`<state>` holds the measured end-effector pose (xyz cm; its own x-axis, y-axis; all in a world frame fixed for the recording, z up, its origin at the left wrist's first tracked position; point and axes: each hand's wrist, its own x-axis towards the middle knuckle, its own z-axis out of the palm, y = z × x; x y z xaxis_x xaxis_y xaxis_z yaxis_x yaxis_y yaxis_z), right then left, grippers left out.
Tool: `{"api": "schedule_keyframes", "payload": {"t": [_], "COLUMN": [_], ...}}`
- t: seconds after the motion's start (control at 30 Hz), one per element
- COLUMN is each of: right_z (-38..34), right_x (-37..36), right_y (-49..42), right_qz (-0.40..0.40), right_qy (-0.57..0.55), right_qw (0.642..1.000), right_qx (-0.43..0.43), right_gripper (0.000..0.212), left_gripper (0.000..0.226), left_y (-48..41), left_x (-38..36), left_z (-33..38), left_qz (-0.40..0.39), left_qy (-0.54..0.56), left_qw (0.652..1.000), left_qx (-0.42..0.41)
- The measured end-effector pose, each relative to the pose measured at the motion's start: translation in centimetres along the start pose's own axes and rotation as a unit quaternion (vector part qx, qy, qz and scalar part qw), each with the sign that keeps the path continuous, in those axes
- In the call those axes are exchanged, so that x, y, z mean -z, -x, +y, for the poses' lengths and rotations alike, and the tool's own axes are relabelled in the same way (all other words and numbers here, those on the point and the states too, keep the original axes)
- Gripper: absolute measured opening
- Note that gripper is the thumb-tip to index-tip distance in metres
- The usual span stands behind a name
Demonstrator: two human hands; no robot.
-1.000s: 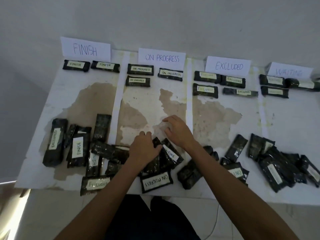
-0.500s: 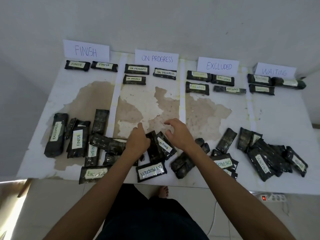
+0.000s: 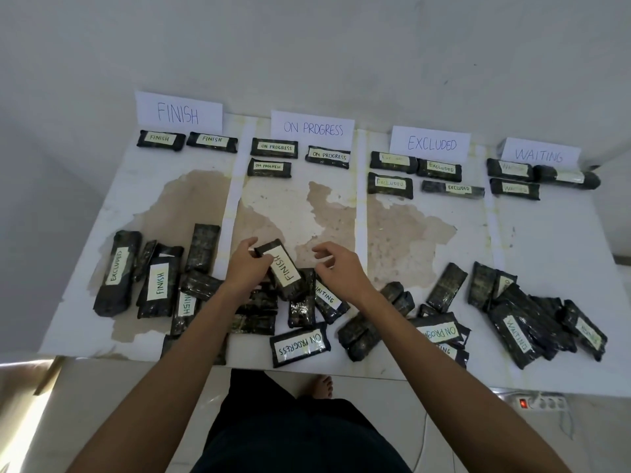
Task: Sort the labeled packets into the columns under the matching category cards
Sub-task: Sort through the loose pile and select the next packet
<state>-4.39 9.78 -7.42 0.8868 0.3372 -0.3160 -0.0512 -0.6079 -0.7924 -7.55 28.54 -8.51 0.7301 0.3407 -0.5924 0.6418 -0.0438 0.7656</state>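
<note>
The FINISH packet (image 3: 282,270) is pinched at its far end in my left hand (image 3: 246,268), tilted up above the heap at the table's six o'clock edge. My right hand (image 3: 338,268) hovers just beside it, fingers loosely curled, grasping nothing. The FINISH card (image 3: 179,112) stands at eleven o'clock. My pinch is narrow, so I reckon the packet could swing or slip on the way. Several heap packets lie label-down, unreadable.

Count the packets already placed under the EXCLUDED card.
4. Two sit in the top row just below the EXCLUDED card, at left and right; two in the row beneath, left and right. None look hidden.
</note>
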Motion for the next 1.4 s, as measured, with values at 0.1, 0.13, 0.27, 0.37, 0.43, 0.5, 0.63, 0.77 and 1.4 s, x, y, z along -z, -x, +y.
{"api": "schedule_keyframes", "payload": {"t": [0.1, 0.13, 0.27, 0.37, 0.43, 0.5, 0.63, 0.77, 1.4], "right_z": [-0.7, -0.9, -1.7, -2.5, -3.4, -4.3, -6.0, -7.8, -4.0], "right_x": [-0.6, -0.8, -1.4, -1.6, -1.9, -2.4, -4.0, -5.8, -13.6], "right_y": [-0.2, -0.4, -1.1, -1.4, -1.9, -2.5, -4.4, -6.1, -18.6], "right_qz": [-0.010, -0.010, -0.024, -0.026, -0.019, -0.011, -0.004, -0.017, 0.095], "right_qy": [-0.071, -0.094, -0.168, -0.182, -0.202, -0.245, -0.304, -0.313, 0.261], "right_qw": [0.996, 0.993, 0.979, 0.977, 0.974, 0.961, 0.936, 0.933, 0.950], "right_qx": [-0.048, -0.064, -0.112, -0.104, -0.105, -0.125, -0.177, -0.179, 0.143], "right_gripper": [0.038, 0.040, 0.039, 0.028, 0.019, 0.015, 0.017, 0.021, 0.032], "left_gripper": [0.052, 0.053, 0.048, 0.045, 0.046, 0.058, 0.078, 0.075, 0.066], "left_y": [0.1, 0.1, 0.5, 0.7, 0.6, 0.6, -0.1, -1.5, -21.0], "left_x": [-0.4, -0.5, -0.7, -0.2, 0.4, 1.3, 3.5, 6.0, 17.0], "left_z": [0.5, 0.6, 1.5, 2.0, 2.1, 2.1, 1.4, 1.5, 6.8], "left_qz": [-0.020, -0.030, -0.071, -0.082, -0.068, -0.044, 0.002, 0.025, 0.046], "left_qy": [0.009, 0.006, -0.025, -0.051, -0.105, -0.211, -0.377, -0.392, -0.497], "left_qw": [1.000, 1.000, 0.996, 0.991, 0.982, 0.954, 0.872, 0.863, 0.794], "left_qx": [-0.002, -0.005, -0.046, -0.089, -0.139, -0.211, -0.314, -0.317, -0.347]}}
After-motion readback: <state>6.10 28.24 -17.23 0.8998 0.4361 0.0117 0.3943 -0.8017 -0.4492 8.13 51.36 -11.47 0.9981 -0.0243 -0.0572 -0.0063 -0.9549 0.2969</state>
